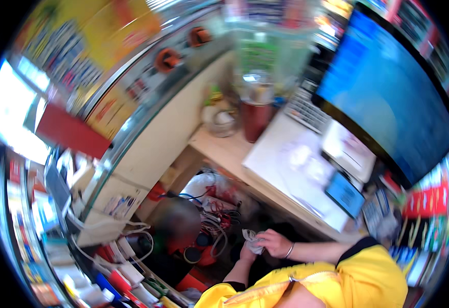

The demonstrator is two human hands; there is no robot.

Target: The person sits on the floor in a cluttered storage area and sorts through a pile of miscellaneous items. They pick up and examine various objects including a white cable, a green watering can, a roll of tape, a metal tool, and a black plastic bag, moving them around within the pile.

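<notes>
A crumpled grey-white cloth or tissue [251,238] is held low in front of my body, beside the desk's front edge. My left hand [247,252] holds it from below, its fingers partly hidden behind the folds. From the other side, my right hand [274,243] pinches the same piece between bent fingers, and a thin bangle circles that wrist. Both hands are close together above the dark floor space. Blur hides what, if anything, is wrapped in the folds.
A desk [224,148] carries a white sheet [270,154], a smartphone [345,195], a keyboard [305,107], a large monitor [386,92], a lidded reddish container [256,115] and a glass jar [222,123]. Tangled cables [218,213] lie below. A glass display counter [147,104] stands left, with boxes [126,269] near the floor.
</notes>
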